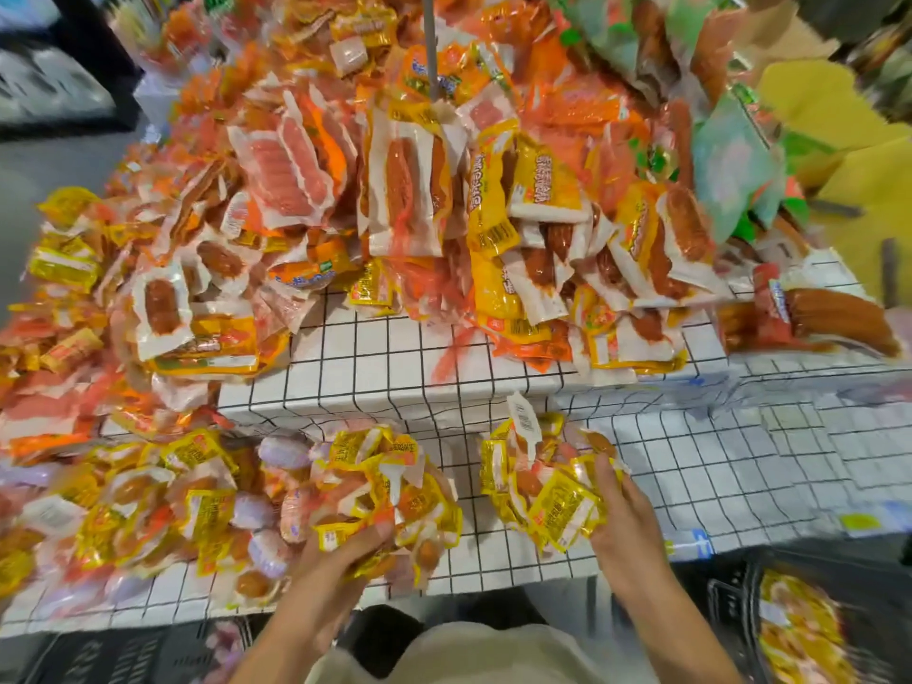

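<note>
A heap of sausage packets (395, 190), orange, white and yellow, fills the far side and spills over a raised step (385, 357) under the same grid-patterned cloth as the desk (715, 466). A grey pole (430, 42) rises out of the heap, with green packets (730, 160) to its right. More loose packets (148, 510) crowd the lower level just left of the hands, touching the left bundle. A long dark sausage pack (839, 318) lies on the step's right end. Below the desk's near edge a black crate (730, 599) holds yellow packets (794, 634), blurred.

The left grip (340, 550) is clamped from below on a bundle of yellow packets (390, 491) at the near middle of the desk. The right grip (622, 515) clasps a second yellow bundle (548, 491) along its right side, apart from the first, with bare cloth between them.

Packets in both bundles fan out at all angles. One white barcoded packet (525, 422) stands out of the second bundle, its long axis pointing away from the person.
</note>
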Demonstrator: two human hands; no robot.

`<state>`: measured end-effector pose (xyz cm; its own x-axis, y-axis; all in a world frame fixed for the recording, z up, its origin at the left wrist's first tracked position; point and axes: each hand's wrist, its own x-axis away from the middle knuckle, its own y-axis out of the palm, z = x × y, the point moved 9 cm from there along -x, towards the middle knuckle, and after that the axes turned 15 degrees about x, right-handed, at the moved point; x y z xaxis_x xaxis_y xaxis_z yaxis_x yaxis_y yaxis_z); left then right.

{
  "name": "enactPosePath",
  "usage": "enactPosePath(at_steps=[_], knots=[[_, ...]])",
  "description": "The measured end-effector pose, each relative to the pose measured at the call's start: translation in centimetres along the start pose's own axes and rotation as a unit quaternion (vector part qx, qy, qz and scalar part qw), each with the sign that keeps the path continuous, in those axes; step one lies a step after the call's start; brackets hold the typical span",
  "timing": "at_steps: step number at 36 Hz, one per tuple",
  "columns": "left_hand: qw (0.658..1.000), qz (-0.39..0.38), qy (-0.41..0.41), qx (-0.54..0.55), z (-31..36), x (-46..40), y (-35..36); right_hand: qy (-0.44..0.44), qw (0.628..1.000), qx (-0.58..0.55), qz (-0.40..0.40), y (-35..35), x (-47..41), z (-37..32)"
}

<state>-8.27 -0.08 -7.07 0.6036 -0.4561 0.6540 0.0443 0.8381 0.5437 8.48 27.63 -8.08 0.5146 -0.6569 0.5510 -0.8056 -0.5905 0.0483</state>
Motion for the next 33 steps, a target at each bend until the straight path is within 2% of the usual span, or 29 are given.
enactPosePath(at_steps=[12, 14, 20, 24, 27, 33], knots=[[0.996, -0.055, -0.010, -0.071, -0.4, -1.1, 1.7, 0.007, 0.997, 0.027, 0.075, -3.0, 2.9, -0.3], [0.994, -0.069, -0.028, -0.084, -0.4, -1.5, 1.7, -0.004, 0.994, 0.027, 0.109, -3.3, 4.2, -0.4], [0.978, -0.110, -0.091, -0.150, -0.5, -2.3, 3.0, -0.007, 0.980, -0.083, 0.181, -4.7, 8.7, 1.3], [0.959, -0.120, -0.123, -0.227, -1.1, -2.9, 4.6, -0.011, 0.966, -0.130, 0.224, -6.3, 11.9, 2.7], [0.943, -0.155, -0.177, -0.237, -2.8, -2.7, 6.7, 0.000, 0.957, -0.146, 0.251, -7.6, 14.4, 4.2], [0.921, -0.232, -0.175, -0.260, -6.6, -1.9, 12.1, 0.013, 0.923, -0.197, 0.330, -11.7, 19.1, 7.4]])
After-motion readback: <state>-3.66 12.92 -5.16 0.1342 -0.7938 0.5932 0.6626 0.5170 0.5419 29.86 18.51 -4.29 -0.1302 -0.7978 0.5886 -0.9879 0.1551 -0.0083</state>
